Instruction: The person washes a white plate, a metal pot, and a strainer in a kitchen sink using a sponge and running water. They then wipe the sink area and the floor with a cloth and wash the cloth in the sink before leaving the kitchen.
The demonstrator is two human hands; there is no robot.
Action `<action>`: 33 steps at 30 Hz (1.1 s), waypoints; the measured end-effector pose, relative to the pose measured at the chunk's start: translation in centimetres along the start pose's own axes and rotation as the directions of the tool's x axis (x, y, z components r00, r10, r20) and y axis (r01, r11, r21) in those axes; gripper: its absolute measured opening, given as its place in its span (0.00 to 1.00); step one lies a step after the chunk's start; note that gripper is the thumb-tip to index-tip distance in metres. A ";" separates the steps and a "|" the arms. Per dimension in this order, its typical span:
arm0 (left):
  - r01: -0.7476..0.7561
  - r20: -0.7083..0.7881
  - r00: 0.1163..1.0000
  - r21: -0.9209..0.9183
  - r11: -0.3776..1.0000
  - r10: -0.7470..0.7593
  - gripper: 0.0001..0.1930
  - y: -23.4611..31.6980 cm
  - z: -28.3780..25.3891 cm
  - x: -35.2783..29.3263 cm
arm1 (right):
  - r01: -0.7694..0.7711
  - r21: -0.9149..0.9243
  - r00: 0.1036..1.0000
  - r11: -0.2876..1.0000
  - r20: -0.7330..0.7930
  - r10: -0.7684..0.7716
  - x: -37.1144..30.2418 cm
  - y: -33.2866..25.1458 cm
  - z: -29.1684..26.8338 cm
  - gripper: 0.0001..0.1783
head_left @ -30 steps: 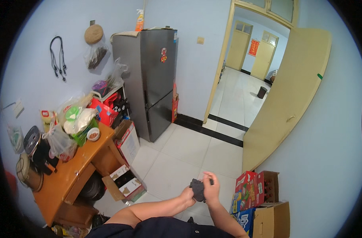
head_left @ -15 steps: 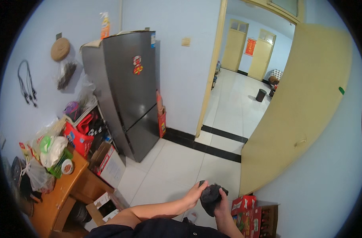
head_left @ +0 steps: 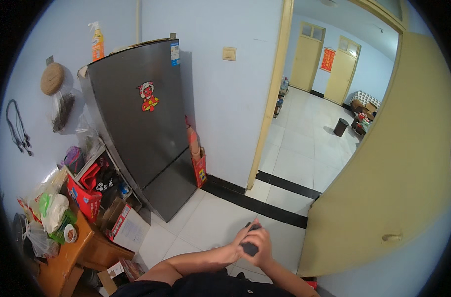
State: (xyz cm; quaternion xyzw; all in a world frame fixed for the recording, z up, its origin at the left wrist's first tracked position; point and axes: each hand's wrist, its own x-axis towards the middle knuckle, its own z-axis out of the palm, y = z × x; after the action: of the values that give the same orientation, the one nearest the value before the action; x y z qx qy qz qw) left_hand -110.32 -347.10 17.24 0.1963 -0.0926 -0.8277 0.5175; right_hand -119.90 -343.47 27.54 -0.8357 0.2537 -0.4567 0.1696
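In front of my body, low in the view, a dark grey cloth [head_left: 250, 249] is bunched up between my two hands. My left hand [head_left: 234, 250] closes around it from the left. Pressed against it, my right hand [head_left: 261, 245] wraps over the cloth from the right. Parts of the cloth show above and below the fingers; the rest is hidden in the grip.
A tall grey fridge [head_left: 131, 114] stands ahead on the left. Beside it are a white carton [head_left: 131, 227] and a wooden desk [head_left: 69, 260] piled with bags. On the right a yellow door [head_left: 369, 173] hangs open, and a black-edged step [head_left: 280, 210] crosses the doorway.
My hands have come together and squeezed the cloth into a smaller bundle. The fridge and doorway appear larger, and the red boxes at lower right have mostly left the view.
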 end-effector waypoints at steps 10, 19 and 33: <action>-0.241 0.197 0.970 0.874 0.422 0.145 0.17 20.8 3.6 15.9 | -0.176 0.973 0.399 0.149 -0.067 0.914 14.1 16.8 -0.4 0.10; -0.489 0.371 0.604 0.871 -0.040 0.705 0.24 44.4 4.9 32.3 | -0.026 0.996 0.219 -0.086 0.090 0.972 19.3 23.3 -1.6 0.17; 0.005 0.646 -0.100 0.761 -0.649 0.756 0.33 72.9 17.2 50.7 | 0.137 0.990 0.231 -0.015 -0.017 0.973 19.1 43.7 -14.2 0.19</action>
State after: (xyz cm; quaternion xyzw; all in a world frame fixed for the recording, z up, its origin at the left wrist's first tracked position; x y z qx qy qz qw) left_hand -77.43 -425.81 47.17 0.5664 -0.5014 0.2345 0.6105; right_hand -135.09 -390.81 25.42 -0.0171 0.2793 -0.7126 0.6434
